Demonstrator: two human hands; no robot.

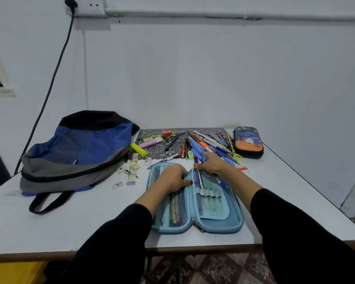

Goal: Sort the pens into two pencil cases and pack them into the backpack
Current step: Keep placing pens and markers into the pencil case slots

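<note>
- backpack (78,148) far left, not yet in use
- left hand (172,179) flat, pressing the open blue case (217,224) at its mesh half
- right hand (211,163) grips blue pens (199,155) over the loop half; filling the first case, next slot them in
- dark case (248,142) zipped, far right

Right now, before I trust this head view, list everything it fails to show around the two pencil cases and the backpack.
Head view only:
- Blue pens: right hand covers their middles; count unclear.
- Open pencil case: left hand hides the mesh pocket's top.
- Dark pencil case: closed, contents hidden.
- Backpack: inside hidden by its own fabric.
- Eraser print: too small.
</note>
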